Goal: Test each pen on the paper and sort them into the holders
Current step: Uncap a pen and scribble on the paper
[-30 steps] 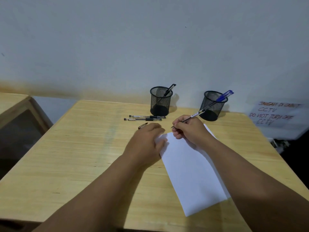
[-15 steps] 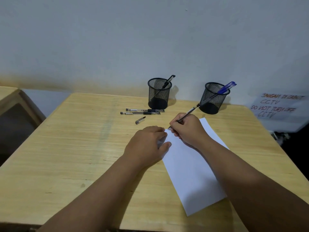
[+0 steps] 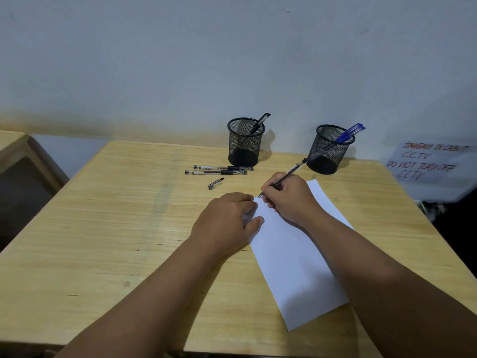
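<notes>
two hands are at work on the table (image 3: 103, 228). your right hand (image 3: 290, 197) is curled tight around a black pen (image 3: 286, 175), and the pen's tip touches the top corner of the white paper (image 3: 294, 254). the back end of the pen points up toward 1 o'clock, at the right holder (image 3: 330, 149). your left hand (image 3: 227, 220) is half open and lies palm down, with its thumb and fingers pressing the paper's left edge. it holds nothing.

the paper is long and plain and lies slanted, its far corner under your hands and its near corner at 5 o'clock, close to the table's front edge. i cannot see any ink mark on it.

at 11 o'clock from your hands a small pen cap (image 3: 216, 183) lies alone. just past it two pens (image 3: 219, 170) lie side by side, in front of the left holder (image 3: 245, 142). that holder has one black pen (image 3: 259, 122) in it. the right holder has blue pens (image 3: 349, 133) in it. both holders stand near the table's far edge by the wall. the left half of the table is bare wood with lots of room.
</notes>
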